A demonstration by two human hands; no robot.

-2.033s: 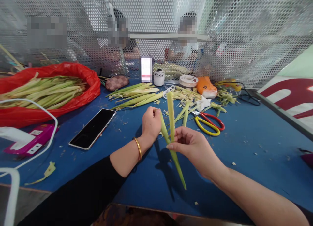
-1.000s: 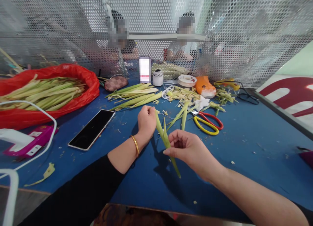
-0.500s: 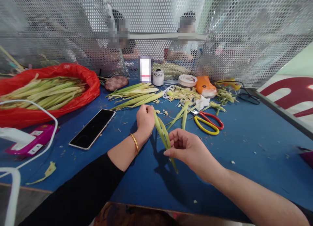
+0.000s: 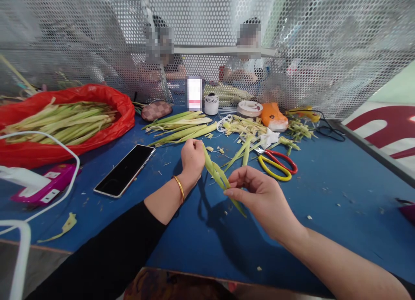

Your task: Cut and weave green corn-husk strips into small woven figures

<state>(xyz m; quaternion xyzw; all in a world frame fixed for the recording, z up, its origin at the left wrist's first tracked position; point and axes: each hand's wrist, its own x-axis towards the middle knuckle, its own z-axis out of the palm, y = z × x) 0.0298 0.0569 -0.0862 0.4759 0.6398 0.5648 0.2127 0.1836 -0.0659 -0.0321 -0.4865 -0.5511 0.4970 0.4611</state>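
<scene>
My left hand (image 4: 193, 159), a gold bangle on its wrist, is closed in a fist around the upper end of a long pale-green leaf strip (image 4: 215, 170). The strip slants down to the right above the blue table. Lower down, my right hand (image 4: 256, 185) pinches it between thumb and fingers, and its tip hangs past them. Two more strips appear in the strip, crossing or folded; I cannot tell which. Just beyond my right hand lie loose leaf pieces (image 4: 245, 155) and scissors (image 4: 279, 164) with red and yellow handles.
Leaves fill a red plastic bag (image 4: 125, 110) at left. A dark phone (image 4: 125, 170) and purple power strip (image 4: 42, 185) lie nearby. Behind are a leaf pile (image 4: 184, 127), white spool (image 4: 211, 104), tape roll (image 4: 249, 107) and orange pack (image 4: 274, 116). People sit beyond a perforated metal screen (image 4: 207, 19).
My right hand has shifted slightly right and up along with the strip, and the strip's free tip has swung to the right. My left hand keeps its grip in nearly the same place.
</scene>
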